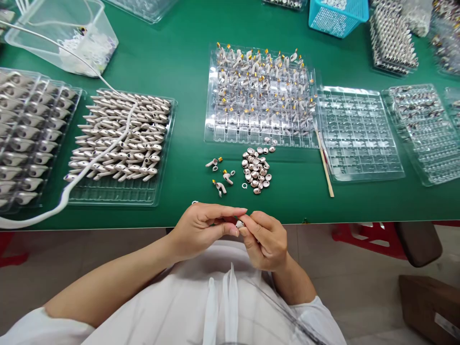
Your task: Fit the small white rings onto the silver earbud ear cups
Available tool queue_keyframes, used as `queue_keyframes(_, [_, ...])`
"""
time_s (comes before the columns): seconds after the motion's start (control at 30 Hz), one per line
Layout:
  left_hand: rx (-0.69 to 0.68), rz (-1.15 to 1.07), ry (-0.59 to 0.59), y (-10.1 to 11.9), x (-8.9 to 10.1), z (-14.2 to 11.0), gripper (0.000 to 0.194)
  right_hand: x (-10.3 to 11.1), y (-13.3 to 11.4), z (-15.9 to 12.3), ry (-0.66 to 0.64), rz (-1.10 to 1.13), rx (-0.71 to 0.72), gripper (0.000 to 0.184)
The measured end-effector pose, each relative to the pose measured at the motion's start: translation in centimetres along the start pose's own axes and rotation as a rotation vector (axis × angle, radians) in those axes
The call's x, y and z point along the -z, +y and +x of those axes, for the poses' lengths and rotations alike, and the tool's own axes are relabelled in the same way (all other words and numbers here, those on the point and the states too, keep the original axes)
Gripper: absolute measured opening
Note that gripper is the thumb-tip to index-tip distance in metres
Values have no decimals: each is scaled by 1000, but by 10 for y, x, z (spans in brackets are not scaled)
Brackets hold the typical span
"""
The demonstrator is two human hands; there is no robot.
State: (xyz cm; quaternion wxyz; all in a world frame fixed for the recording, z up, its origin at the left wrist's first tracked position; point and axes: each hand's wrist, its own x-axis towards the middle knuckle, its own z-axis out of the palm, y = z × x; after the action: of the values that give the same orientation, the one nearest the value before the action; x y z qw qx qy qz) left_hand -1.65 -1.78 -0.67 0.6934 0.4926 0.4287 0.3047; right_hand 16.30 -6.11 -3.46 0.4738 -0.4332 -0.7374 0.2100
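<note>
Small pale piece [239, 224]: between the fingertips of the two hands, near the table's near edge, mostly covered by fingers
Right hand [266, 239]: thumb and forefinger pinched together on the small pale piece
Left hand [197, 231]: forefinger stretched out, thumb below it, narrow gap between; fingertips meet the piece, but I cannot tell whether they grip it
Table [187, 72]: green top, its near edge just beyond the hands
Loose stems: three orange-tipped pieces [227, 178] lying apart, beyond the left hand
Caps: a heap of small oval caps [255, 168], right of the loose stems
Ring: one white ring [244, 185] just left of the heap
Far middle: transparent tray [230, 135] carrying rows of orange-tipped pieces
Stick: thin wooden stick [327, 170] right of the heap, beside a second transparent tray [362, 175]
Left: tray of stemmed shells [111, 192], a white cable [120, 136] lying across it; rows of broader shells [23, 132] farther left
Far left: plastic tub [43, 50] with white bits inside
Far right: blue basket [334, 23]
</note>
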Motion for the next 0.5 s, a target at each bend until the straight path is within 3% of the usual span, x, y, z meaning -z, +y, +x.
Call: queue_keyframes(0.5, [5,40,73,-5,-2,-1,27,-10,3,-4,45,-79,61,42])
